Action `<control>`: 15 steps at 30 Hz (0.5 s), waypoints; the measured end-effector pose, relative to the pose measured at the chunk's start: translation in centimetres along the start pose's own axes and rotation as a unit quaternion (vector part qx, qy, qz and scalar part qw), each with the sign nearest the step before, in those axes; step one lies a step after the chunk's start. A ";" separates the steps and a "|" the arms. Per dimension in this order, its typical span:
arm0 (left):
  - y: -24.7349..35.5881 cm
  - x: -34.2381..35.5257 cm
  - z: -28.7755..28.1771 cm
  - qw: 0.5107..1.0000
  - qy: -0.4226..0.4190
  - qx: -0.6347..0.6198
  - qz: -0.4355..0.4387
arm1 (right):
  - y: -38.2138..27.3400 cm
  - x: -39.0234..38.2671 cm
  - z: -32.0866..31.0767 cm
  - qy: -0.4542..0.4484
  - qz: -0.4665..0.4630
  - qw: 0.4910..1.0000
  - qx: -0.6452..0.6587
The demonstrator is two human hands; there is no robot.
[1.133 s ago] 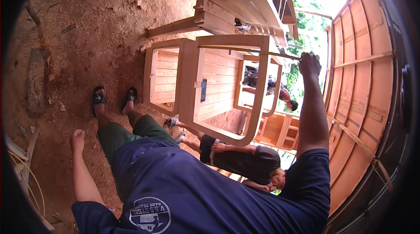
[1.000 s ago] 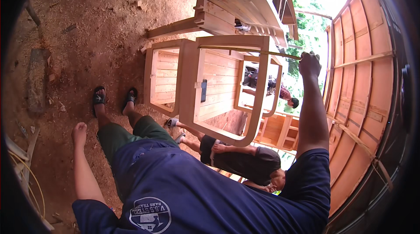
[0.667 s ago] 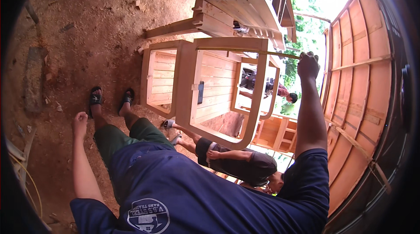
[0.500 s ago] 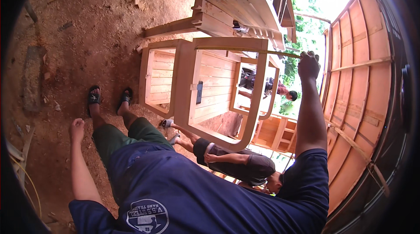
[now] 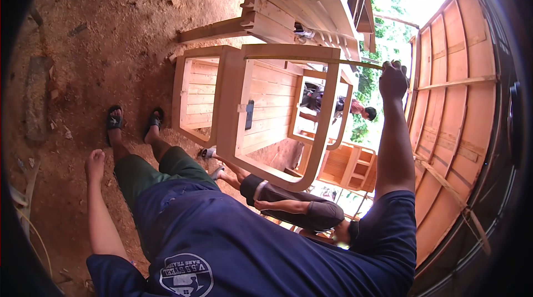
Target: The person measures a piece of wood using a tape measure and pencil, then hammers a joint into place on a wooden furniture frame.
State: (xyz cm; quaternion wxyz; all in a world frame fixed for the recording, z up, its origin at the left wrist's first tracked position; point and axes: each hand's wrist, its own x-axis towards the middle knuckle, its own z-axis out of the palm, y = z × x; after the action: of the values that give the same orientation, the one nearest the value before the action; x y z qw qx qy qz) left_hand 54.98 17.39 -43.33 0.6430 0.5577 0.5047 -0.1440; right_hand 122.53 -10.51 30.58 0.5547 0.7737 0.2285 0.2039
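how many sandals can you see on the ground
2: a left sandal and a right sandal, both on the person's own feet on the dirt, beside the wooden frame. A seated person's feet are partly hidden behind the frame.

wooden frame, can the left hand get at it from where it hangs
Probably not without moving. The left hand hangs open at the person's side over the dirt ground, apart from the wooden frame, with the person's own legs between. The right hand is up by the frame's top.
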 end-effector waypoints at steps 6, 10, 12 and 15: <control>-0.7 1.8 1.5 0.999 -0.014 -0.023 0.021 | 0.0 -0.2 -0.3 0.022 -0.033 0.999 -0.012; -0.5 1.3 1.6 1.000 -0.017 0.026 -0.006 | -0.9 -0.7 -1.3 0.040 -0.056 0.998 -0.016; -0.7 0.9 1.8 0.999 -0.019 0.040 -0.021 | -1.3 -0.8 -1.4 0.016 -0.037 0.999 -0.013; -2.0 0.8 2.2 0.997 -0.017 0.070 -0.013 | -0.8 -1.3 -0.8 0.037 -0.054 0.998 -0.017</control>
State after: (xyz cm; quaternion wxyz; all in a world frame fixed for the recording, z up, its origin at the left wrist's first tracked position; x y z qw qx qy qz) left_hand 54.94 15.13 -45.40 0.6085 0.5923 0.4899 -0.1971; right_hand 120.93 -10.44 29.94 0.5692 0.7424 0.2872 0.2059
